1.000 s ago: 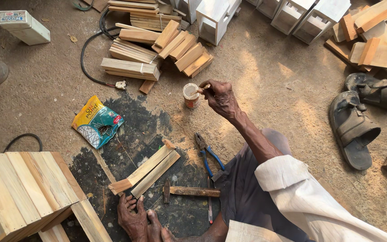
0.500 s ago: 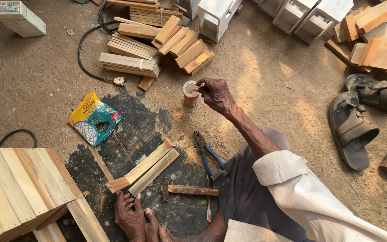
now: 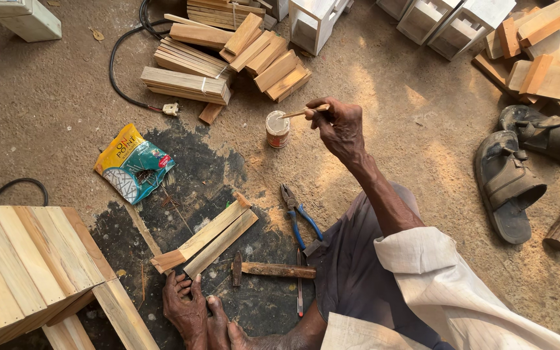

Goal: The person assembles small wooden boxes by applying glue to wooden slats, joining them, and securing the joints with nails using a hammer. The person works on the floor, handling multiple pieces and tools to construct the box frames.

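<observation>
Now we've got our right hand (image 3: pixel 339 126) stretched out over the dirt floor (image 3: pixel 409 149), its grip pinched narrow on a thin wooden stick (image 3: pixel 303 112) whose far tip sits at the mouth of a small round glue pot (image 3: pixel 277 128). That pot stands upright on the floor, out past the blue-handled pliers (image 3: pixel 301 219) and short of the heap of cut wood blocks (image 3: pixel 254 55). Down near us, our left hand (image 3: pixel 186 304) presses flat, fingers spread, at the near end of two long wooden strips (image 3: pixel 205 236) that lie side by side on the dark stained patch; it pins them more than it grasps them. A small hammer (image 3: pixel 268 269) lies just beside the strips, and a yellow and teal packet (image 3: pixel 134 162) sits further out to the left. The risk, as we judge it: the pot is light and on uneven ground, so a sideways nudge from the stick could tip it. And with only one end held, the strips could slide apart.
</observation>
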A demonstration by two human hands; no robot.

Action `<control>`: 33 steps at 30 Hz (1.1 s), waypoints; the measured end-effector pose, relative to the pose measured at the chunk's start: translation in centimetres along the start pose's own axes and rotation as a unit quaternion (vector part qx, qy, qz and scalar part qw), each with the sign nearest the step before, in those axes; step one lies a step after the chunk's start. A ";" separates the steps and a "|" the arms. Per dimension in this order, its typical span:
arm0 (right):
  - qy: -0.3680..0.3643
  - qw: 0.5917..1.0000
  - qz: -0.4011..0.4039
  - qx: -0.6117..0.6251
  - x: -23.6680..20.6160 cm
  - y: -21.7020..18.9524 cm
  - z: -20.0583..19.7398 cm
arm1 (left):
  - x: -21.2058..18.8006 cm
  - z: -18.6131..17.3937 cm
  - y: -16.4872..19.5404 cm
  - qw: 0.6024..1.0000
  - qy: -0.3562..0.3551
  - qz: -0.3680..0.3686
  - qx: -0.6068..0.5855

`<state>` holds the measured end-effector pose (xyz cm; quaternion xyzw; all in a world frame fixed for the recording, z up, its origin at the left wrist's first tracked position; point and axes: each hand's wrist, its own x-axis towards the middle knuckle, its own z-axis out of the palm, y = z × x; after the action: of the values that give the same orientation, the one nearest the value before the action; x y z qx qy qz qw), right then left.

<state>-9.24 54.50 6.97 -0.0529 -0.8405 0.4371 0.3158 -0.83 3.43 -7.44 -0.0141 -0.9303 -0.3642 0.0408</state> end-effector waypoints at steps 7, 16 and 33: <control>0.021 1.000 0.005 0.022 -0.6 -1.0 -1.4 | -0.2 -0.4 0.4 1.000 0.002 -0.007 -0.015; 0.022 1.000 0.000 -0.019 -0.9 -1.4 -2.7 | -0.3 -0.9 0.6 0.999 0.012 -0.005 -0.045; 0.119 0.612 0.442 0.644 -8.8 -9.6 2.5 | 3.0 -3.5 1.0 0.976 0.074 0.001 -0.204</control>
<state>-1.84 43.67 9.05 -0.2525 -0.1721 0.9427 0.1342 -3.49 1.78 -3.97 0.0038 -0.8310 -0.5461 0.1058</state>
